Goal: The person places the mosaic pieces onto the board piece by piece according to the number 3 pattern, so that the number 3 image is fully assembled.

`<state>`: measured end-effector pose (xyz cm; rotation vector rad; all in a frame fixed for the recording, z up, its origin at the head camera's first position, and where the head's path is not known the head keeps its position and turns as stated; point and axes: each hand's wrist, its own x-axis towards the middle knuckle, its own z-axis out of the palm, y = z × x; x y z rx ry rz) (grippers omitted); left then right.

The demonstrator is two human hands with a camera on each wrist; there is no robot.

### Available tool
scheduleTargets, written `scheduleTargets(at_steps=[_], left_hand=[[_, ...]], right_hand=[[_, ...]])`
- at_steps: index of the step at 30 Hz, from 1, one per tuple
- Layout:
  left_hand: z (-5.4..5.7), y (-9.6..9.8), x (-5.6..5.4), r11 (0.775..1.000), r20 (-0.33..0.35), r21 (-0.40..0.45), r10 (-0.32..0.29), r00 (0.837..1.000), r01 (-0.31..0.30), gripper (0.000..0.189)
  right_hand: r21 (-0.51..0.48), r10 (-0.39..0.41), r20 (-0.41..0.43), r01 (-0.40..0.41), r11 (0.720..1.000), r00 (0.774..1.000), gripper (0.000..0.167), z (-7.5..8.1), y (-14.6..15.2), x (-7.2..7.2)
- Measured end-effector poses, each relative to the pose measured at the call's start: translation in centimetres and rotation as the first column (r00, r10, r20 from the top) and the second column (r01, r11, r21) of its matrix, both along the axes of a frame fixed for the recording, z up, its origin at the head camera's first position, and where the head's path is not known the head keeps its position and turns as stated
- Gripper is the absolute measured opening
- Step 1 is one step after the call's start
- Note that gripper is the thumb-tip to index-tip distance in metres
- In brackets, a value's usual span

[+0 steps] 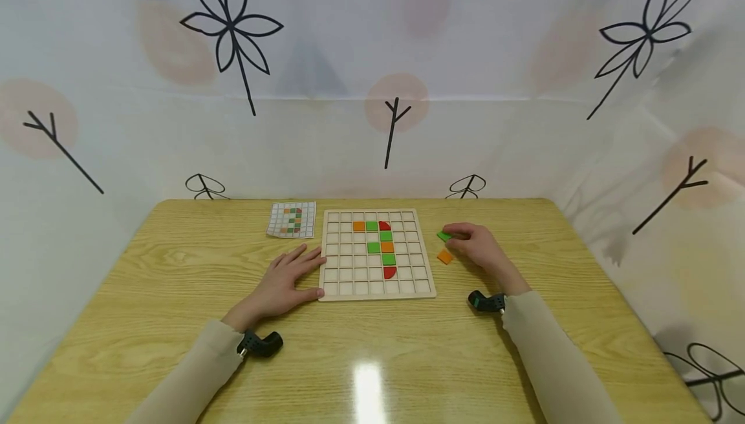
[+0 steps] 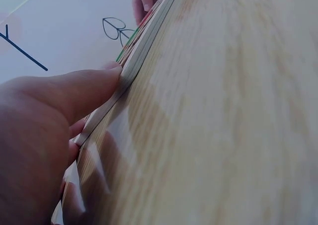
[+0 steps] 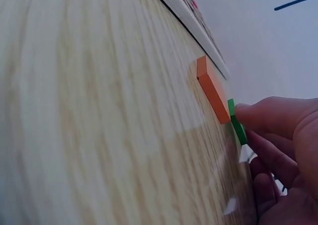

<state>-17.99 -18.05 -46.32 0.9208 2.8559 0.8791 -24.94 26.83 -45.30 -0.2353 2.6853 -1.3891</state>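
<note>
A wooden grid board (image 1: 378,296) lies mid-table, with several green, orange and red tiles in its squares; the two red pieces (image 1: 389,273) have a rounded side. My left hand (image 1: 285,283) rests at the board's left edge, fingers spread, and its thumb (image 2: 94,83) touches the rim in the left wrist view. To the right of the board, my right hand (image 1: 478,246) pinches a green tile (image 1: 443,236) between thumb and fingers, low at the table. Close by that hand, an orange square tile (image 1: 445,256) lies flat; it shows large in the right wrist view.
A paper card (image 1: 276,220) printed with a coloured grid pattern lies left of the board, near the table's far edge. Behind the table (image 1: 372,333) hangs a pale cloth (image 1: 326,146) with drawn flowers and twigs. Each wrist wears a black camera (image 1: 485,302).
</note>
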Motion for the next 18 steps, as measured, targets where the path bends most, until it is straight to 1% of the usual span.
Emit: scheduleTargets(at_steps=[9, 18], left_hand=[[0.06, 0.03, -0.08, 1.0, -0.003, -0.01, -0.002, 1.0, 0.002, 0.069], [0.06, 0.02, -0.06, 1.0, 0.0, -0.015, 0.002, 1.0, -0.002, 0.069]], right_hand=[[-0.009, 0.024, -0.034, -0.025, 1.0, 0.999, 0.036, -0.16, 0.16, -0.02], [0.017, 0.011, -0.026, -0.011, 1.0, 1.0, 0.034, -0.11, 0.2, -0.19]])
